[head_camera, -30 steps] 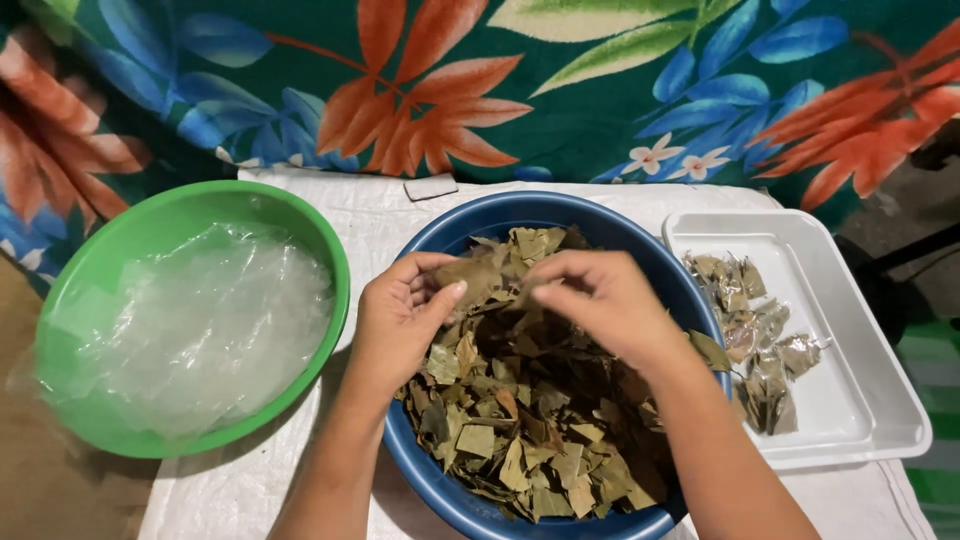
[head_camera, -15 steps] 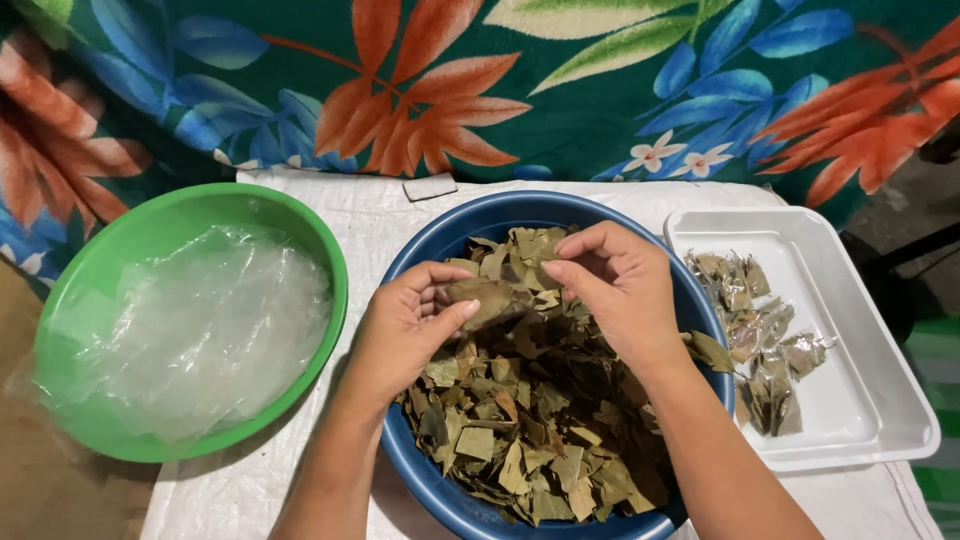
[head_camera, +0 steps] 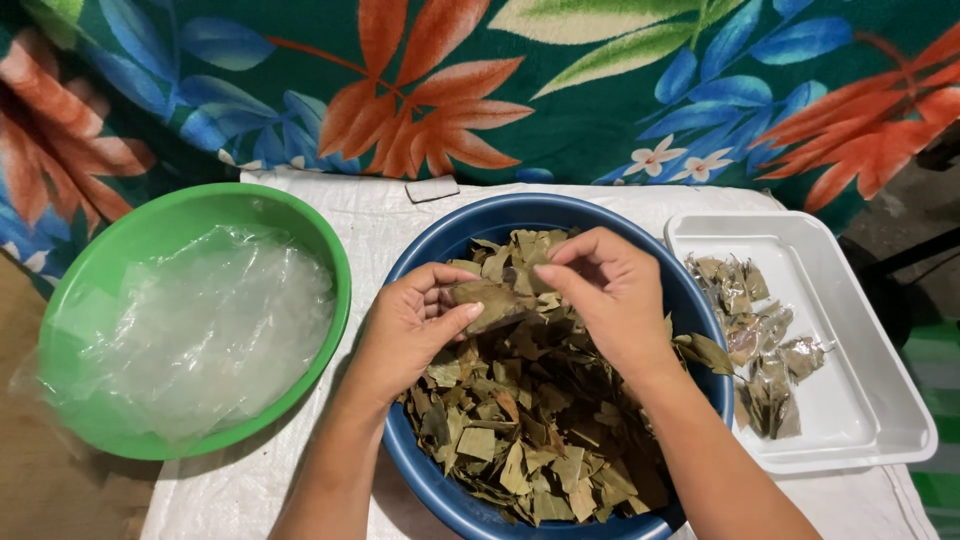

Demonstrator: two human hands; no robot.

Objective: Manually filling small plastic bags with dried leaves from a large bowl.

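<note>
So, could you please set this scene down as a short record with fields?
left hand: left hand holds a dried leaf over the blue bowl
right hand: right hand pinches at the same leaf from above
blue bowl: heaped with dried leaf pieces
green bowl: green bowl holds clear plastic sheets
white tray: white tray holds small leaf bundles
surface: white cloth

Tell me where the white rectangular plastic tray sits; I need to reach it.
The white rectangular plastic tray sits at the right of the head view, right beside the round blue plastic basin of dried leaves.
</note>
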